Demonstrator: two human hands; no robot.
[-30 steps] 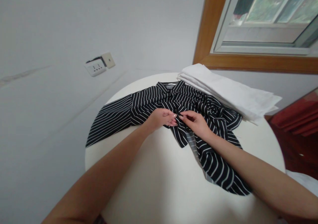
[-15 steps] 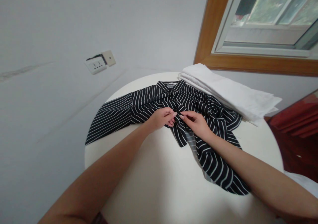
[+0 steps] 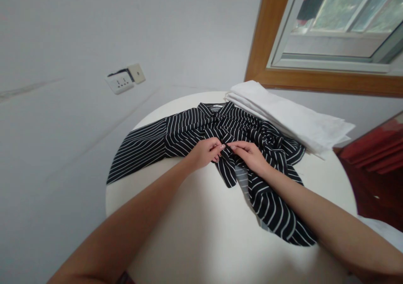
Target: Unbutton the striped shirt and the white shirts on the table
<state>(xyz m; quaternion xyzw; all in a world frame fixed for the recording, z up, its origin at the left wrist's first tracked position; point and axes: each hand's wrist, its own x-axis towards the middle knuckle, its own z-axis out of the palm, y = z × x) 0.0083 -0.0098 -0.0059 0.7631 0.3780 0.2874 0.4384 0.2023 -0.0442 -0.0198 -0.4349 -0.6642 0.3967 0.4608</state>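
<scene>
A black shirt with white stripes (image 3: pixel 189 126) lies on a round white table (image 3: pixel 179 242), its collar toward the wall. One sleeve stretches flat to the left; the right side is bunched, and a loose part hangs toward me. My left hand (image 3: pixel 208 150) pinches the front of the shirt near its middle, fingers curled. Close beside it, my right hand (image 3: pixel 250 154) pinches the same front edge between thumb and forefinger. The fingertips of both hands nearly meet. Whatever small detail lies between them, such as a button, is too hidden to make out.
Folded white cloth (image 3: pixel 289 116) lies at the back right of the table, touching the shirt. Behind stands a wall with a socket (image 3: pixel 120 82) and a wood-framed window (image 3: pixel 264 72). Red fabric (image 3: pixel 374 145) hangs low at the right, beyond the table.
My fingertips have shifted slightly at the shirt's front, the right forefinger now straighter and nearer the left hand. The shirt lies almost the same; the view has moved a little.
</scene>
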